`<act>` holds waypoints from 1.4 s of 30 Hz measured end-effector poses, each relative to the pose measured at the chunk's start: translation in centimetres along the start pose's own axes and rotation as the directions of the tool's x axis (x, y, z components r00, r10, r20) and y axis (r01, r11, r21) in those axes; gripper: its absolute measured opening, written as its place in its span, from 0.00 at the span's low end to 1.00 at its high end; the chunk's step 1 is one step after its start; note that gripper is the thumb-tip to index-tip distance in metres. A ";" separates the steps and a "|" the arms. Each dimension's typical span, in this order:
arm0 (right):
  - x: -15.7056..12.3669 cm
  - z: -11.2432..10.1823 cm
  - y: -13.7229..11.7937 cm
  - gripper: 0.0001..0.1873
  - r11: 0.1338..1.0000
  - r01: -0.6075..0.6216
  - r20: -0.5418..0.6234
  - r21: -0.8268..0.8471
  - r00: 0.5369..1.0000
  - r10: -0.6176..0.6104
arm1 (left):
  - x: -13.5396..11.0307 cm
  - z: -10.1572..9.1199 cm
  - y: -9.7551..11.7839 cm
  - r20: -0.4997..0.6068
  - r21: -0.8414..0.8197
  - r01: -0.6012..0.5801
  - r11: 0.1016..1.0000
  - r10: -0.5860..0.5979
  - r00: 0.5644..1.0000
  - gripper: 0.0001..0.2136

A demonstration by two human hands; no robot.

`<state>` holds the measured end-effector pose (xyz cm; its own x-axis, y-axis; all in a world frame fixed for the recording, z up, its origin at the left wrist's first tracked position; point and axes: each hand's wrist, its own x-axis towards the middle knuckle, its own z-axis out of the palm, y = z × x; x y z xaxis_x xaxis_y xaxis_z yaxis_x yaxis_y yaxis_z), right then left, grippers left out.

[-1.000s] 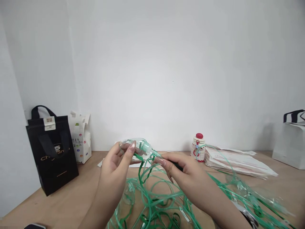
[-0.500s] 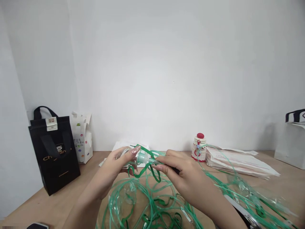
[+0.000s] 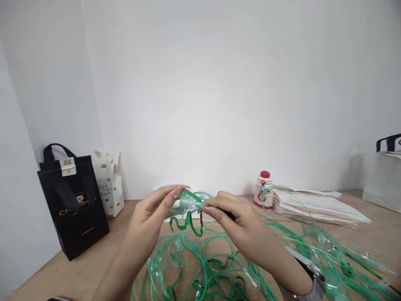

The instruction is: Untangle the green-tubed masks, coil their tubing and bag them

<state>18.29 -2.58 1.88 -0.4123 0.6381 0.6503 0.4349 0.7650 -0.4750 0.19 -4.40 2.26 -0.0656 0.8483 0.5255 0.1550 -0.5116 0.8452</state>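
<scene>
Just above the table, my left hand grips a clear plastic oxygen mask with a pale green connector, thumb on top. A dark green elastic strap hangs from it in loops. My right hand pinches a slim tool with a dark handle, its tip meeting the narrow end of the connector; the fingers cover most of it, so its kind is unclear. Beneath both hands lies a tangle of green tubing with straps and another clear mask.
More masks and tubing spread across the table's right side. Behind them lie a stack of white paper packets and a red-capped bottle. A black bag and a white printed bag stand left; another white bag stands far right.
My left hand has shifted its grip on the mask, turning it slightly, with fingers higher round the connector. The strap loops have swung. My right hand stays pinched at the connector's end.
</scene>
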 end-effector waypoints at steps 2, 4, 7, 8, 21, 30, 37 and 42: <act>0.0 -0.1 -0.1 0.12 1.000 -0.015 -0.021 0.020 1.000 0.016 | -0.1 -0.1 0.0 0.086 0.108 -0.066 0.992 0.057 0.995 0.12; 0.0 -0.3 -0.1 0.12 0.999 -0.026 -0.023 0.031 0.999 0.026 | -0.3 -0.2 0.0 0.132 0.226 -0.116 0.967 0.087 0.987 0.12; -0.1 -0.4 -0.1 0.12 0.998 -0.028 -0.017 0.049 0.999 0.028 | -0.6 -0.3 0.0 0.146 0.372 -0.178 0.911 0.131 0.980 0.11; -0.1 -0.4 -0.1 0.12 0.998 -0.025 -0.016 0.054 1.000 0.026 | -0.6 -0.3 -0.1 0.153 0.402 -0.202 0.893 0.152 0.976 0.10; -0.7 -0.8 -0.7 0.12 0.998 0.063 -0.102 0.029 0.993 -0.060 | -1.4 0.2 -0.1 0.140 0.467 -0.277 0.840 0.238 0.961 0.11; -1.0 -0.6 -0.5 0.12 0.992 0.112 -0.231 -0.051 0.965 -0.121 | -1.8 1.7 -0.4 0.059 0.425 -0.323 0.846 0.330 0.942 0.13; -0.6 0.5 -0.3 0.12 0.989 0.139 -0.321 -0.047 0.936 -0.147 | -1.6 2.0 -0.8 0.001 0.393 -0.314 0.864 0.341 0.940 0.13; -0.5 0.7 -0.4 0.12 0.987 0.148 -0.319 -0.058 0.934 -0.159 | -1.4 2.0 -0.9 -0.017 0.408 -0.306 0.860 0.342 0.940 0.13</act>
<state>17.74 -3.14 1.31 -0.1991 0.4472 0.8720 0.4153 0.8445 -0.3383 2.13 -4.81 0.57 -0.0252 0.6200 0.7842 0.5555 -0.6435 0.5266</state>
